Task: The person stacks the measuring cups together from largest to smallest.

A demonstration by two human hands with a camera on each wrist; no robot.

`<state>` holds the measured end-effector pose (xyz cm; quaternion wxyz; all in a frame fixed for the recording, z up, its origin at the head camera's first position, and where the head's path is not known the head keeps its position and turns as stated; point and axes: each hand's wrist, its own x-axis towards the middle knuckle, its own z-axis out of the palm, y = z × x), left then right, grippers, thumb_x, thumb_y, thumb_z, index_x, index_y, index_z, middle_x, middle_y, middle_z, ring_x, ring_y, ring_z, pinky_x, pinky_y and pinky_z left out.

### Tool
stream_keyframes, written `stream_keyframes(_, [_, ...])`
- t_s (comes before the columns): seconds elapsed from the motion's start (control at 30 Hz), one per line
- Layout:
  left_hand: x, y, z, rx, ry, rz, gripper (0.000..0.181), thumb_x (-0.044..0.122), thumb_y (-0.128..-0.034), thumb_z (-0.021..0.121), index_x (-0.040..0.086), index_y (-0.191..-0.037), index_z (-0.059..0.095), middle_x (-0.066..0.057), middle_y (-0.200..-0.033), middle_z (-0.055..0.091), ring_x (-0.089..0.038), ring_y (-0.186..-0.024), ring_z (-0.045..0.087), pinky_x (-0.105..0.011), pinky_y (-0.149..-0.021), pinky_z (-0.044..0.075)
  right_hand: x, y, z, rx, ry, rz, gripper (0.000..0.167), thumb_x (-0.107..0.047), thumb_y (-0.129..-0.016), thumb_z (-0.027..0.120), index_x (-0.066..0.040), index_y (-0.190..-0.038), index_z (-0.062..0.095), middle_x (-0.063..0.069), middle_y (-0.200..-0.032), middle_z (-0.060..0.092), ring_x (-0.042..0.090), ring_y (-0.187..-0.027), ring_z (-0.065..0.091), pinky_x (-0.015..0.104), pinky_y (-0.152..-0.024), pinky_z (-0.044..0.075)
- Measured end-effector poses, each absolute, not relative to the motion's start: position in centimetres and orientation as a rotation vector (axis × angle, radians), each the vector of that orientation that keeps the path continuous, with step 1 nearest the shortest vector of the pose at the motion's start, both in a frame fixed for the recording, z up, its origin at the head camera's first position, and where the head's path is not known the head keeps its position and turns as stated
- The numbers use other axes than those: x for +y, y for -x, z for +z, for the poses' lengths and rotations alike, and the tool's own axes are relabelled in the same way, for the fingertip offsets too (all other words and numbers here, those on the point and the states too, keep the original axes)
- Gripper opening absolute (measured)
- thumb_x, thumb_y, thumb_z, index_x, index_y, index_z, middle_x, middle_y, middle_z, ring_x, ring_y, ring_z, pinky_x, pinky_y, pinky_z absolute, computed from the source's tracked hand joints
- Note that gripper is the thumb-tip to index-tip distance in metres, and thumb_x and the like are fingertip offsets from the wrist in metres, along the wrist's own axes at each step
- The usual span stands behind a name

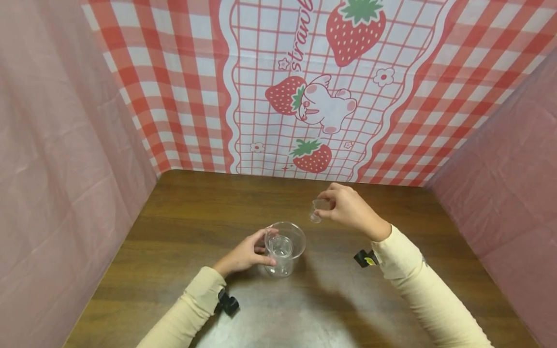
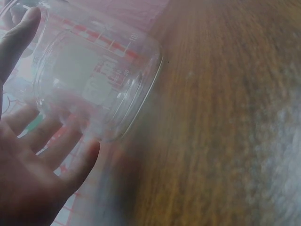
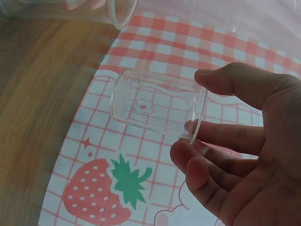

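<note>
A large clear glass beaker (image 1: 283, 268) stands on the table, with a smaller glass beaker (image 1: 280, 246) nested inside it. My left hand (image 1: 243, 252) holds the large one from its left side, thumb in front and fingers behind. Printed graduations show through the glass in the left wrist view. Behind and to the right of it, my right hand (image 1: 348, 209) holds up a very small clear beaker (image 3: 157, 103). Thumb and fingers pinch this beaker near its rim; it looks empty. The large beaker's wall (image 3: 89, 12) shows at the right wrist view's top left.
A brown wooden table (image 1: 191, 208) lies under everything. Behind its far edge hangs a red-and-white checked cloth (image 1: 196, 87) printed with strawberries. Pink curtains (image 1: 65, 145) close off the left and right sides. Each sleeve carries a black wrist mount (image 1: 227, 303).
</note>
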<state>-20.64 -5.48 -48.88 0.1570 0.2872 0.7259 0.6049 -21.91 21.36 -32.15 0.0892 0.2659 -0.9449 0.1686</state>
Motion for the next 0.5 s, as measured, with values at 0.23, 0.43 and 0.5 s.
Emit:
stream_keyframes(0.23, [-5.46,20.65,-48.91,2.083,-0.815,1.738,0.079,0.013,-0.0764,0.082,-0.002,-0.142,0.040,-0.024,-0.145,0.046,-0.042,-0.130,0.049,-0.052,-0.107,0.046,21.02,21.74,-32.09,-2.797,-0.814,0.494,0.031,-0.020,-0.074,0.082,-0.001,-0.097,0.074,0.007,-0.080,0.062,0.011,-0.066,0.054,0.024,-0.058,0.045])
stream_keyframes(0.43, [-5.39,20.68,-48.90,2.078,-0.816,1.737,0.080,0.013,-0.0766,0.082,-0.002,-0.142,0.040,-0.024,-0.146,0.046,-0.041,-0.131,0.049,-0.052,-0.107,0.046,20.55,21.46,-31.85,-2.811,-0.815,0.509,0.032,-0.021,-0.075,0.082,-0.001,-0.098,0.073,0.008,-0.082,0.063,0.011,-0.067,0.054,0.024,-0.058,0.046])
stream_keyframes(0.5, [-5.38,20.66,-48.87,2.080,-0.817,1.736,0.079,0.013,-0.0769,0.082,-0.002,-0.142,0.040,-0.024,-0.146,0.046,-0.041,-0.131,0.048,-0.052,-0.107,0.046,20.42,21.38,-31.81,-2.817,-0.816,0.520,0.032,-0.022,-0.076,0.082,-0.001,-0.098,0.073,0.006,-0.081,0.062,0.010,-0.067,0.054,0.023,-0.057,0.045])
